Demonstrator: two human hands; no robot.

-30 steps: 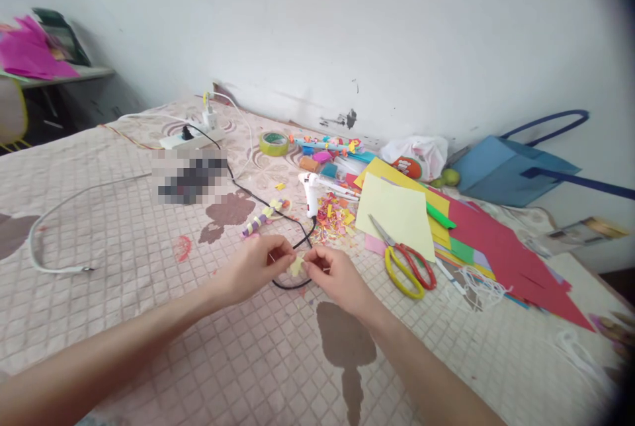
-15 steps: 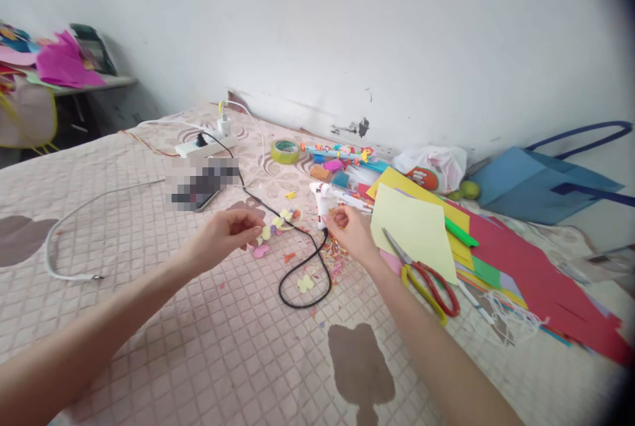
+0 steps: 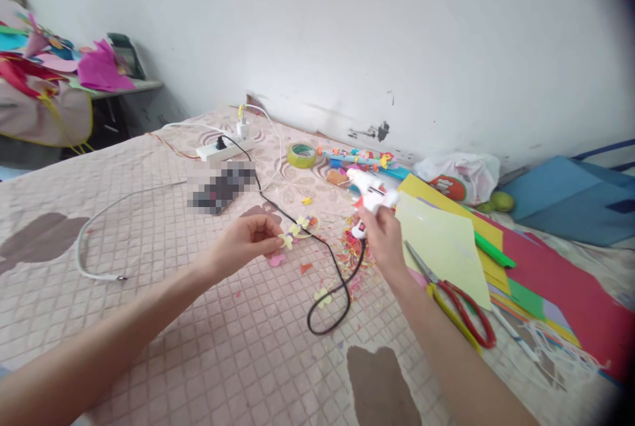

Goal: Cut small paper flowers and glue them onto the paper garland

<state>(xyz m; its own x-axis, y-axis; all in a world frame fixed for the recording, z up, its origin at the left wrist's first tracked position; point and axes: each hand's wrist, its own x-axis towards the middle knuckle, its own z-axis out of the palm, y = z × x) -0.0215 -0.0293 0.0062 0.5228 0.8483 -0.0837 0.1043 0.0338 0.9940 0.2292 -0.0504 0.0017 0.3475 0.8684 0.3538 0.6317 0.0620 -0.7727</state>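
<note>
My right hand [image 3: 381,234] is closed around the handle of a white hot glue gun [image 3: 372,191], whose nozzle points to the upper left. A black cord [image 3: 330,251] runs from the handle's base and loops over the cloth. My left hand [image 3: 253,237] pinches the near end of a thin ring decorated with small yellow paper flowers [image 3: 295,229]; its fingertips partly hide the spot. Beneath them lies a pink paper flower [image 3: 276,259]. A loose pale yellow flower [image 3: 322,298] rests near the cord's loop. Colourful paper scraps [image 3: 350,254] are scattered beside my right hand.
Red-and-yellow-handled scissors [image 3: 464,307] lie across coloured paper sheets [image 3: 441,234] on the right. Farther back are a tape roll [image 3: 301,155], a power strip [image 3: 208,150] and a plastic bag [image 3: 461,168]. A blurred-out dark device [image 3: 221,188] lies at left.
My right hand has gripped the glue gun and raised it from the table. My left hand still pinches at the flowered ring. The view has shifted left.
</note>
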